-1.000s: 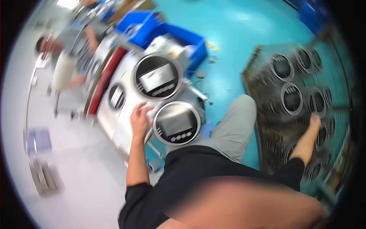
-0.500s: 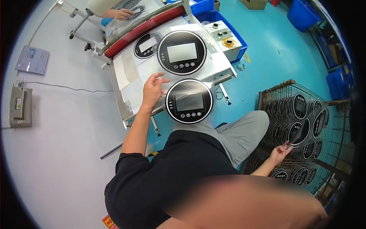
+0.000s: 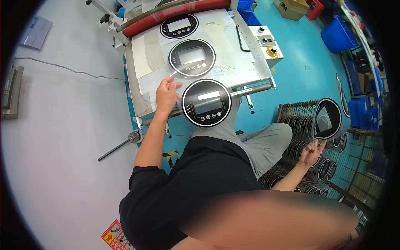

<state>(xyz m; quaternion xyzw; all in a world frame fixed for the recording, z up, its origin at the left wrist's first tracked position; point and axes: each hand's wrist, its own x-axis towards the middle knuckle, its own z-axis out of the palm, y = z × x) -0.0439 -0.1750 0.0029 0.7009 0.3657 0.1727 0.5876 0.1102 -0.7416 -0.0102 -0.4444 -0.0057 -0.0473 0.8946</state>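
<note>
My left hand [image 3: 167,96] is beside the left edge of a round black panel [image 3: 207,118] with a light rim and a rectangular window. Its fingertips meet that edge, and the panel overhangs the table's front. Just beyond the fingertips, a second round panel [image 3: 192,68] is on the table, its lower edge blurred. A third round panel [image 3: 180,34] is close to the red roller [image 3: 179,13]. Out to the right, my right hand [image 3: 310,155] pinches the lower edge of another round panel [image 3: 323,118], held up above a wire rack [image 3: 298,106].
Many similar panels fill the rack on my right. On the table [image 3: 233,77] lies a black L-shaped key [image 3: 240,39]. A white control box [image 3: 266,41] with knobs stands at its right side. Farther off are a blue bin [image 3: 339,35] and a cardboard box [image 3: 291,8].
My right hand has raised its panel up and away from the others in the rack. My left hand stays by its panel. The view has shifted, and the far person's hand is out of sight.
</note>
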